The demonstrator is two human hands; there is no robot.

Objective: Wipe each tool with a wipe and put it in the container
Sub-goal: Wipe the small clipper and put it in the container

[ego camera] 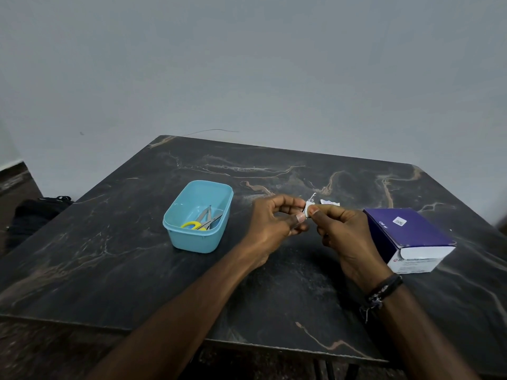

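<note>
Hands meet above the table [115,259]: we note the left hand [274,223] pinching a small metal tool [312,198] and the right hand [343,231] pinching a white wipe [307,209] around it. Left of the left hand stands the blue container [175,229] holding scissors [204,219]; right of the right hand sits a purple box [411,237].

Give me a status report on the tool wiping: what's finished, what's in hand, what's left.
Done: yellow-handled scissors and another metal tool already lie in the blue container. In hand: the left hand holds a small metal tool while the right hand pinches a white wipe around it. Left: drop that tool into the container. No other loose tools show on the table, only a torn wrapper and the wipe box.
</note>
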